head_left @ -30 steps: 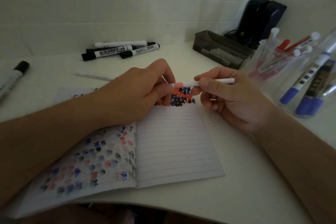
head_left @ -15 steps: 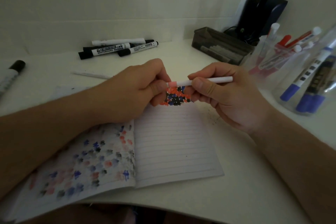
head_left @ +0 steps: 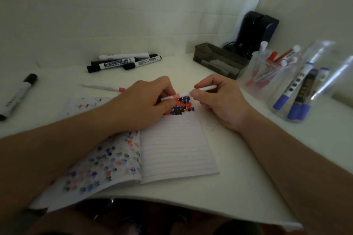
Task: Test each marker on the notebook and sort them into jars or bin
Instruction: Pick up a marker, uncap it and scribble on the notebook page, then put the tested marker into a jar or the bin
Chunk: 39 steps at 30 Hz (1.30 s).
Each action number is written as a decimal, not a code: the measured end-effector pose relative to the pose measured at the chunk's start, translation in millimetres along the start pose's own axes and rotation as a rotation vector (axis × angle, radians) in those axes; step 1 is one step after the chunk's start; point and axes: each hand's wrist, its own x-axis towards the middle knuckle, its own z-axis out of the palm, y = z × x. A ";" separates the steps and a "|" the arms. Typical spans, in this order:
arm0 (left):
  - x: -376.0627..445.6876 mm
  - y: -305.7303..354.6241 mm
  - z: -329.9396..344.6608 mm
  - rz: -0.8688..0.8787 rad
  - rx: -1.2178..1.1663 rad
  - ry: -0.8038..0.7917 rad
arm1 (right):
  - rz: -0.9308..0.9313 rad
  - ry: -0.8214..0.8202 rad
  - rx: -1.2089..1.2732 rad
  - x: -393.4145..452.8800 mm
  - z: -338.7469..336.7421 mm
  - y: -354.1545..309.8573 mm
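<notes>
Right hand [head_left: 219, 101] pinches thin white marker [head_left: 203, 88] by barrel; left hand [head_left: 145, 101] grips its pink-banded end, both above notebook [head_left: 177, 149] top edge, over coloured test marks; clear jars [head_left: 298, 89] just right of right hand; black markers [head_left: 124, 62] beyond left hand

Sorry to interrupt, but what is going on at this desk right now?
A person is testing markers. Both hands, left hand and right hand, grip a thin white marker with a pink band over the open notebook, above a patch of red, blue and black test marks. Black markers lie behind; two clear jars already hold red and blue ones.
</notes>
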 end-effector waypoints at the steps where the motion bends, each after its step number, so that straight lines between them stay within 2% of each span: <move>1: -0.4 1.4 -0.1 -0.015 0.000 0.005 | 0.007 -0.007 -0.046 -0.7 1.7 -0.6; 5: 6.9 13.2 -5.9 -0.090 0.137 -0.094 | 0.061 0.020 -0.293 -9.2 10.4 -10.7; 9: 1.5 41.6 2.4 -0.109 0.243 -0.103 | 0.195 0.041 -0.159 -49.4 13.9 -25.4; 12: -41.0 95.3 34.6 0.077 0.207 -0.046 | 0.146 0.057 -0.121 -136.8 -6.0 -40.1; 15: -97.7 156.8 83.9 0.310 0.016 -0.067 | 0.022 0.197 -0.194 -257.2 -41.2 -46.5; 18: -131.9 201.6 153.3 0.419 -0.175 -0.284 | 0.088 0.365 -0.141 -367.6 -70.6 -23.0; 22: -144.0 237.9 275.3 0.267 -0.260 -0.695 | 0.437 0.596 -0.100 -479.3 -98.7 54.6; 27: -167.0 259.2 404.8 0.135 -0.177 -1.092 | 0.759 0.792 0.045 -579.0 -100.4 146.9; 33: -184.5 248.2 453.3 0.016 -0.005 -1.281 | 0.934 0.846 0.127 -620.7 -82.6 223.6; 36: -179.3 236.8 459.6 -0.037 0.104 -1.299 | 1.054 0.872 0.202 -626.3 -77.9 260.0; 39: -176.1 231.6 462.2 -0.052 0.168 -1.339 | 1.225 0.813 0.221 -632.8 -70.0 298.2</move>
